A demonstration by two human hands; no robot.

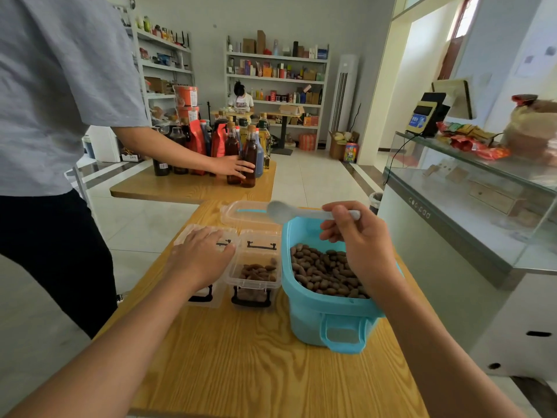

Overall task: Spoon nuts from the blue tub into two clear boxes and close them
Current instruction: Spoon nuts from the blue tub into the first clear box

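**Right hand holds spoon over tub; left hand flat on closed box**

Right hand (358, 245): fingers and thumb curled round the handle of a pale grey spoon (281, 211). Bowl points left, appears to carry nothing, held above the far rim of the blue tub (328, 309).

Left hand (200, 256): fingers straight and together, palm down, pressing on the lid of the left clear box (208, 294).

Right clear box (253, 283): lid hinged back and open, black latches visible, a shallow layer of nuts (259, 271) inside. It stands between the left box and the tub, close beside both.

Tub: well filled with brown nuts, handle facing the camera, near the right edge of the wooden surface (241, 366). Its clear lid (244, 211) with a blue strip lies just beyond the boxes, at the far edge.

Writing: none legible on tub or boxes. Lettering on the display counter (419, 208) at right is too small to read.

Open room: bare wood in front of the boxes and tub, toward the camera.

A second person's hand (233, 167) touches dark bottles (248, 159) on another table behind.
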